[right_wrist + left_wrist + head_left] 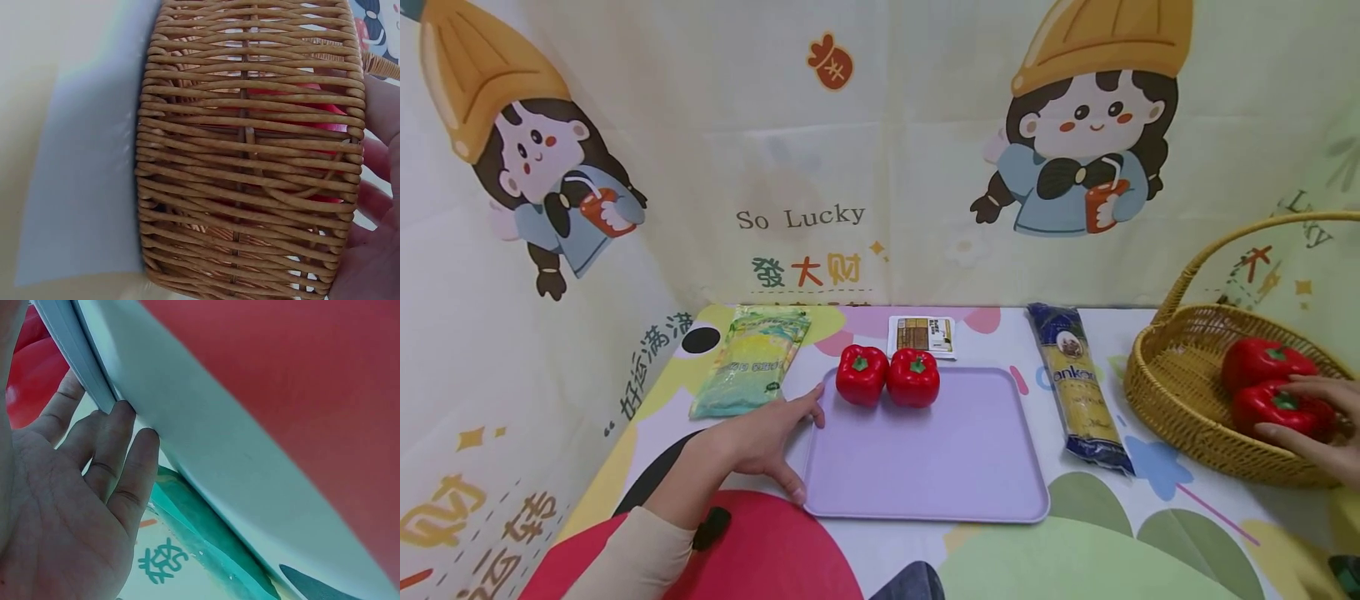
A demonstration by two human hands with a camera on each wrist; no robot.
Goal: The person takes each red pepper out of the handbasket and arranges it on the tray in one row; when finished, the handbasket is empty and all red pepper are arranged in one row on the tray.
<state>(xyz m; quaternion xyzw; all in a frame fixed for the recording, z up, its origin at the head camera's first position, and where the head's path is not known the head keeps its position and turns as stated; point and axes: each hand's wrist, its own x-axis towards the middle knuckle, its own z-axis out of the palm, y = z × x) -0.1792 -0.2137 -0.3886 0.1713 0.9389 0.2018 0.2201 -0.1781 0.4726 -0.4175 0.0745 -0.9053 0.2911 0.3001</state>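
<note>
A lilac tray [925, 467] lies in the middle of the table, with two red bell peppers [861, 379] side by side near its back left corner. My left hand [767, 437] touches the tray's left edge, thumb at the front corner and fingers farther back; the left wrist view shows these fingers [119, 444] extended against the rim. At the right, a wicker basket [1138, 362] contains two more red bell peppers. Reaching over its rim, my right hand [1345, 433] holds the front bell pepper [1258, 408] between thumb and fingers. The rear bell pepper [1262, 362] sits against it.
A green and yellow packet [752, 362] lies left of the tray. Behind the tray is a small flat packet [922, 336]. A long blue and yellow package [1078, 383] lies between tray and basket. The basket's tall handle [1187, 271] arches above it. A printed cloth [925, 167] hangs behind.
</note>
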